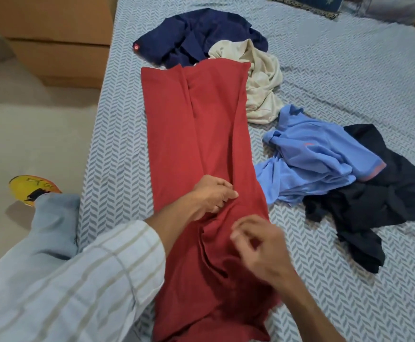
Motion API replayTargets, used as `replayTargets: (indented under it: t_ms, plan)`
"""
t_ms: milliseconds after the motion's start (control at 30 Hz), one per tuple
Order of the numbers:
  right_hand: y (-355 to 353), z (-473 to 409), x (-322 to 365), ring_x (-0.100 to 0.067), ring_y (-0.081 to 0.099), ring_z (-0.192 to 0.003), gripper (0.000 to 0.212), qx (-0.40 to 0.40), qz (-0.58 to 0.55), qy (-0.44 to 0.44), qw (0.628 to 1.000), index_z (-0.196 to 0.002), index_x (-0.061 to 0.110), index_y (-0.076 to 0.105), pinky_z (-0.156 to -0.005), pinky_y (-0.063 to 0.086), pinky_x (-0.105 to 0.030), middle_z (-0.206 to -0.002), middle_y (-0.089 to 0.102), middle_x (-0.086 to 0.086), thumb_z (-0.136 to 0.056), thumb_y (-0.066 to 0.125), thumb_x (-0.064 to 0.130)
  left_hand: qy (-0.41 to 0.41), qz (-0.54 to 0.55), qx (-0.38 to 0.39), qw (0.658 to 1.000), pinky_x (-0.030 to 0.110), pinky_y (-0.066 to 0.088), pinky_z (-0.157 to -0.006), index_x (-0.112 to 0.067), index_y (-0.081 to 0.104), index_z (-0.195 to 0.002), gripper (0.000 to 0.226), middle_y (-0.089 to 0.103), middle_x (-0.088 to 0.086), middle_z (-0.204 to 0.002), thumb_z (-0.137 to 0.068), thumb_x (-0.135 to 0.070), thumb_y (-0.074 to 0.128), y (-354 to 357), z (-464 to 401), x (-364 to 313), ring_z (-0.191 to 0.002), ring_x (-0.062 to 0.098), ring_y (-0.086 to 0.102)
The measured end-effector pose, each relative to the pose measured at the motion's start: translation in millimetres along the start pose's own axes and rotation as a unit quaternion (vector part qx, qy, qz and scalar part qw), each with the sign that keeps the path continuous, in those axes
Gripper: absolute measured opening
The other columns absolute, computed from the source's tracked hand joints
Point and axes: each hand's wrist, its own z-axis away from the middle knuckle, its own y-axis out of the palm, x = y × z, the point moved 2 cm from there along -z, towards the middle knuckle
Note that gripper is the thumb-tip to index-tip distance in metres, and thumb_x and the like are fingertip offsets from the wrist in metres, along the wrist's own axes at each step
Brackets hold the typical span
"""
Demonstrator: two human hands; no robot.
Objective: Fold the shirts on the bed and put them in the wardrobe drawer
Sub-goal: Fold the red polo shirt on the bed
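Observation:
A red shirt (196,134) lies lengthwise on the bed (325,82), folded into a long narrow strip that runs from near me toward the far side. My left hand (214,196) rests on its middle and pinches a fold of the red cloth. Just above the bunched lower part of the shirt hovers my right hand (260,248), blurred, fingers curled; whether it grips cloth is unclear. Unfolded shirts lie around: a navy one (196,35) at the far end, a cream one (260,82) beside it, a light blue one (310,159) and a black one (384,201) to the right.
Brown cardboard boxes (60,38) stand on the floor left of the bed. My leg in pale trousers and a yellow shoe (28,188) are at the bed's left edge. A dark blue cushion (307,3) lies at the far end of the bed.

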Motion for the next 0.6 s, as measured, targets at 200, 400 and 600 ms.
replayTargets:
  t_ms: [200, 400, 600]
  plan:
    - [-11.7, -140.3, -20.4, -0.016, 0.069, -0.089, 0.015, -0.047, 0.102, 0.180, 0.977, -0.088, 0.021, 0.072, -0.078, 0.043, -0.024, -0.080, 0.069, 0.006, -0.090, 0.065, 0.034, -0.003, 0.099, 0.072, 0.992, 0.022, 0.052, -0.053, -0.008, 0.066, -0.092, 0.016, 0.063, 0.003, -0.069, -0.084, 0.002, 0.075, -15.2, 1.8, 7.0, -0.055, 0.010, 0.055]
    - [13.4, -249.4, -40.9, -0.024, 0.070, -0.086, 0.046, 0.010, 0.170, 0.221, 0.960, -0.087, 0.014, 0.073, -0.080, 0.053, -0.033, -0.082, 0.074, -0.006, -0.076, 0.066, 0.058, -0.007, 0.101, 0.147, 0.984, 0.027, 0.057, -0.070, -0.004, 0.062, -0.109, 0.023, 0.063, -0.007, -0.054, -0.088, 0.000, 0.071, -24.7, -1.8, 4.7, -0.050, 0.003, 0.060]
    - [15.3, -332.3, -44.3, -0.024, 0.069, -0.065, 0.027, -0.070, 0.074, 0.293, 0.951, -0.084, 0.011, 0.069, -0.057, 0.058, -0.032, -0.075, 0.071, -0.006, -0.067, 0.065, 0.032, 0.008, 0.104, 0.165, 0.981, 0.023, 0.057, -0.063, -0.007, 0.066, -0.095, 0.015, 0.066, 0.002, -0.067, -0.085, 0.000, 0.075, -28.8, -13.6, 10.8, -0.060, 0.010, 0.062]
